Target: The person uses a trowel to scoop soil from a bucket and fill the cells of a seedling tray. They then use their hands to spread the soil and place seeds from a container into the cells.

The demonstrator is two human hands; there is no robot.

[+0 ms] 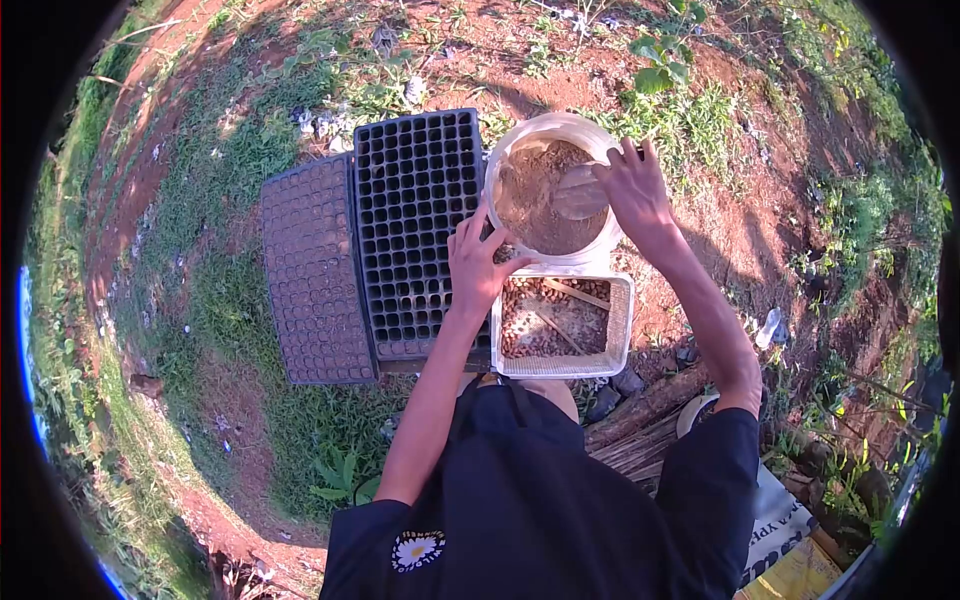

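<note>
My right hand (636, 190) is closed on a pale, translucent scoop (580, 193), which dips into brown soil (540, 190) inside a round whitish bucket (497, 200). My left hand (478, 258) is spread between the bucket and a black seedling tray (418, 200), its thumb by the bucket's lower rim and its fingers over the tray's right edge. Most cells of that tray look dark and hollow; some near the bottom hold soil. On its left lies a second seedling tray (318, 270), its cells filled with brown soil.
A rectangular white basket (622, 325) below the bucket contains reddish-brown seeds or nuts and two thin sticks (577, 293). Logs (650, 408) and a printed sack (780, 525) lie at lower right. Grass (230, 330) and red earth surround the trays.
</note>
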